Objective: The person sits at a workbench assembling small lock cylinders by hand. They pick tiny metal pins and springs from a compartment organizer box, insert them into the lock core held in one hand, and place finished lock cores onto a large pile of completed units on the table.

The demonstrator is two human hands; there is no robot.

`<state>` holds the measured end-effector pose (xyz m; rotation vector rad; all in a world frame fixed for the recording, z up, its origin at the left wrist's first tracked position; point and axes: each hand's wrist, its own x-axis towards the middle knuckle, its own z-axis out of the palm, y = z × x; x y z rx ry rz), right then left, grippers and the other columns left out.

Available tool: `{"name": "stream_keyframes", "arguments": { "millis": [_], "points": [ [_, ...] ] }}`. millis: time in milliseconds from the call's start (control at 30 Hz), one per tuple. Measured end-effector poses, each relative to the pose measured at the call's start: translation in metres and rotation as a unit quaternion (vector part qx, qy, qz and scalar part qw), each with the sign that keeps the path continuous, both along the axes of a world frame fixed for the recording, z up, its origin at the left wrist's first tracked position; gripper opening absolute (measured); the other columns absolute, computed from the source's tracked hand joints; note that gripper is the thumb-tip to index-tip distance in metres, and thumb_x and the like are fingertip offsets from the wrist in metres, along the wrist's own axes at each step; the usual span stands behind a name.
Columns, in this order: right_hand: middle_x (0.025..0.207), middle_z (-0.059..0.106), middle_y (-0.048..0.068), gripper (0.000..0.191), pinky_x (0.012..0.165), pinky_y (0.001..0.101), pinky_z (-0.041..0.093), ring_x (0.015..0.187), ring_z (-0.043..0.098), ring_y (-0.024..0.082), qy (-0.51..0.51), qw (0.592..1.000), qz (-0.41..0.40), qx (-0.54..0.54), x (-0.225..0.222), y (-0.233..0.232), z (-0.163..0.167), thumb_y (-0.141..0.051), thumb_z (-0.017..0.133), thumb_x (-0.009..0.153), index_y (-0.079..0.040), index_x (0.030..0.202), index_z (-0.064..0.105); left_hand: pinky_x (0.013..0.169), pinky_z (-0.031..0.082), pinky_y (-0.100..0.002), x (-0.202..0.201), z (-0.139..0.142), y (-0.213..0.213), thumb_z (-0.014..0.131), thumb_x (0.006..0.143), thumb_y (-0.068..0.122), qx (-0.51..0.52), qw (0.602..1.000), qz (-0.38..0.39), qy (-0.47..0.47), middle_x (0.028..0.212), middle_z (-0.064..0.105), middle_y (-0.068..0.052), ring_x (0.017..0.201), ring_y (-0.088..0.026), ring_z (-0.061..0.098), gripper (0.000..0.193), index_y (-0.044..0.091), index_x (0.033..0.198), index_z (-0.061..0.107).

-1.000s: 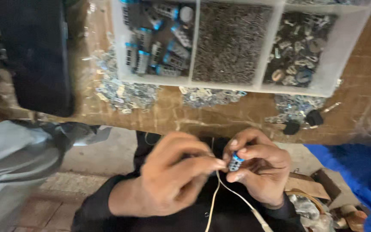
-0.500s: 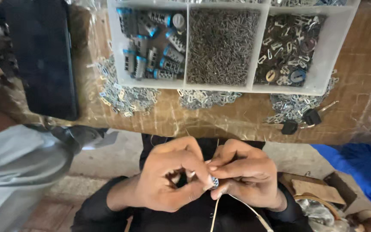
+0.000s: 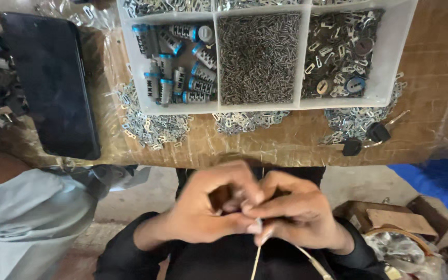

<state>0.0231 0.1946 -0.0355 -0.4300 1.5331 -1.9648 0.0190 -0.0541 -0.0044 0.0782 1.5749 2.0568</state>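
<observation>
Below the white compartment tray (image 3: 390, 57) on the desk (image 3: 442, 129), the left hand (image 3: 208, 212) and right hand (image 3: 296, 218) met, fingers pinched together on a small lock part (image 3: 259, 224), barely visible, held close for fine work.

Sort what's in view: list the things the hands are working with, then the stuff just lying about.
In hand:
left hand and right hand, pinching a small part
white cord
parts tray of blue-capped cylinders and pins

Lying about:
black phone
keys
cardboard box
</observation>
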Motion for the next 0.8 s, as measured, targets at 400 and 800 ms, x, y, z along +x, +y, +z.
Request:
{"name": "stream_keyframes", "arguments": {
  "millis": [400, 800],
  "points": [
    [0.118, 0.065, 0.020, 0.040, 0.078, 0.0362, 0.068, 0.099, 0.072, 0.027, -0.129, 0.964, -0.218, -0.075, 0.023, 0.027, 0.009, -0.002, 0.090, 0.082, -0.001, 0.118, 0.073, 0.082, 0.052, -0.035, -0.014, 0.005, 0.031, 0.084, 0.093, 0.012, -0.440, 0.822, 0.069, 0.355, 0.112, 0.059, -0.005, 0.098, -0.024, 0.061, 0.049, 0.009, 0.137, 0.063],
    [0.122, 0.061, 0.022, 0.043, 0.079, 0.0374, 0.069, 0.099, 0.073, 0.029, -0.133, 0.970, -0.189, -0.069, 0.015, 0.013, 0.013, 0.012, 0.086, 0.078, 0.000, 0.117, 0.071, 0.082, 0.050, -0.039, -0.021, 0.010, 0.031, 0.087, 0.089, 0.023, -0.497, 0.798, 0.006, 0.341, 0.112, 0.058, -0.011, 0.094, -0.030, 0.057, 0.060, 0.005, 0.140, 0.062]
  ]
}}
